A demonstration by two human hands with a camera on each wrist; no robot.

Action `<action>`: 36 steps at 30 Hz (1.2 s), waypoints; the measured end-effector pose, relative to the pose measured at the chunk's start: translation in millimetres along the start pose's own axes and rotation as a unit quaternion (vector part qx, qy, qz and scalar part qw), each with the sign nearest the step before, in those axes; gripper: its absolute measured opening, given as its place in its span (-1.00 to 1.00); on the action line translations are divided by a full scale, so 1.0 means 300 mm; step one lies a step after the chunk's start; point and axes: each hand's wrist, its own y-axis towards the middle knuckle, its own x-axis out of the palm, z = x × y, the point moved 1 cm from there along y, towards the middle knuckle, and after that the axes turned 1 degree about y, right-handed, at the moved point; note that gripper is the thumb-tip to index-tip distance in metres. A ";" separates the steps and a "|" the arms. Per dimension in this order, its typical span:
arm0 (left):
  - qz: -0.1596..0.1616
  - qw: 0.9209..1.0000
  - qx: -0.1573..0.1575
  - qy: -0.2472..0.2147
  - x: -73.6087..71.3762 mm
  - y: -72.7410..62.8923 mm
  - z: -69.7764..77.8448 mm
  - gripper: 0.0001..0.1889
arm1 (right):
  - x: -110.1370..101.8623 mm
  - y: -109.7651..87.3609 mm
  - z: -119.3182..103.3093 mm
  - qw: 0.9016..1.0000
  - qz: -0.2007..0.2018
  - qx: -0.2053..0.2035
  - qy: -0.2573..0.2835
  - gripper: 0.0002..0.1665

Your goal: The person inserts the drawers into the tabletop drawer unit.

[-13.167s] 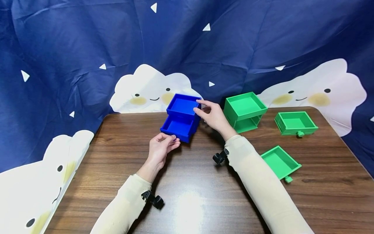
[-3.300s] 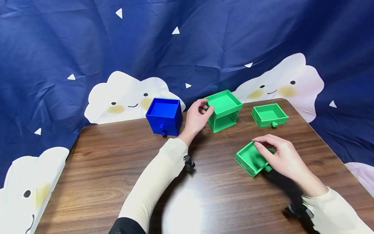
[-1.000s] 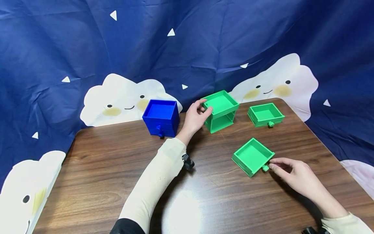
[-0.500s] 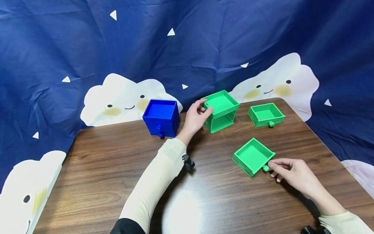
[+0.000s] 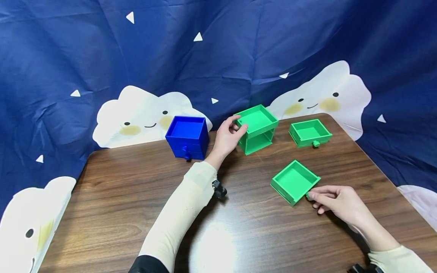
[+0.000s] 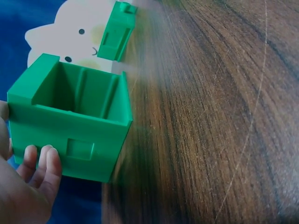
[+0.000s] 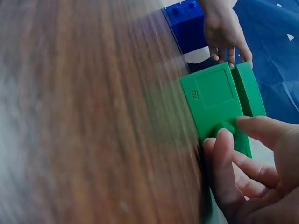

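Observation:
My left hand (image 5: 228, 138) holds the green drawer cabinet (image 5: 258, 121) at its upper left edge, with several fingertips against its side wall in the left wrist view. The cabinet stands upright, a tray on top and a hollow bay below. Nearer, a loose green drawer (image 5: 294, 182) lies on the table, turned diagonally. Its knob (image 7: 227, 128) shows in the right wrist view, where the thumb and fingers of my right hand (image 7: 261, 172) close around it. The right hand (image 5: 341, 203) comes in from the drawer's lower right.
A blue cabinet (image 5: 187, 136) with its drawers pushed in stands left of my left hand. A second green drawer (image 5: 310, 132) sits at the back right of the wooden table (image 5: 136, 197). Behind hangs a dark blue cloth (image 5: 191, 53) with clouds.
Over the longer span, the blue cabinet's drawer got pushed in and my left hand moved to the green cabinet. My right hand went from the loose drawer's rim to its knob.

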 end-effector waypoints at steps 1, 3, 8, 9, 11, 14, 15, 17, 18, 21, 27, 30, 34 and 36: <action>0.000 1.000 0.000 -0.001 0.000 0.000 0.000 -0.54 | 0.002 -0.001 -0.001 1.000 -0.001 -0.001 0.002 -0.62; 0.000 1.000 0.001 -0.002 0.000 -0.001 0.000 -0.54 | 0.005 -0.002 -0.003 1.000 -0.005 0.000 0.003 -0.61; -0.003 1.000 0.001 -0.003 -0.002 -0.004 0.003 -0.53 | 0.014 -0.002 -0.011 1.000 -0.008 0.013 0.001 -0.59; -0.004 1.000 0.001 -0.003 -0.003 -0.005 0.004 -0.53 | 0.016 -0.002 -0.013 1.000 -0.008 0.015 0.002 -0.59; -0.004 1.000 0.001 -0.003 -0.004 -0.007 0.005 -0.53 | 0.017 -0.001 -0.014 1.000 -0.010 0.017 0.008 -0.60; -0.004 1.000 0.001 -0.005 -0.006 -0.008 0.006 -0.53 | 0.017 0.000 -0.013 0.999 -0.014 0.018 0.027 -0.67; -0.004 1.000 0.001 -0.005 -0.006 -0.007 0.006 -0.53 | 0.016 0.002 -0.012 0.999 -0.017 0.018 0.038 -0.70; -0.003 1.000 0.002 -0.005 -0.005 -0.006 0.006 -0.53 | 0.013 0.005 -0.008 0.997 -0.026 0.019 0.072 -0.80; -0.003 1.000 0.003 -0.006 -0.005 -0.006 0.005 -0.53 | 0.012 0.006 -0.006 0.995 -0.032 0.019 0.095 -0.85; -0.004 1.000 0.005 -0.004 -0.003 -0.003 0.003 -0.53 | 0.010 0.010 0.001 0.985 -0.048 0.014 0.167 -0.87; -0.004 1.000 0.006 -0.003 -0.002 -0.002 0.002 -0.53 | 0.016 0.014 0.008 0.968 -0.053 0.004 0.243 -0.79; -0.005 1.000 0.006 -0.007 -0.003 -0.004 0.005 -0.53 | 0.021 0.014 0.006 0.966 -0.046 0.004 0.255 -0.76; -0.006 1.000 0.006 -0.016 -0.004 -0.006 0.006 -0.52 | 0.029 0.012 0.002 0.963 -0.042 -0.002 0.266 -0.73; -0.005 1.000 0.005 -0.018 -0.003 -0.006 0.005 -0.52 | 0.033 0.012 0.001 0.961 -0.041 -0.006 0.272 -0.72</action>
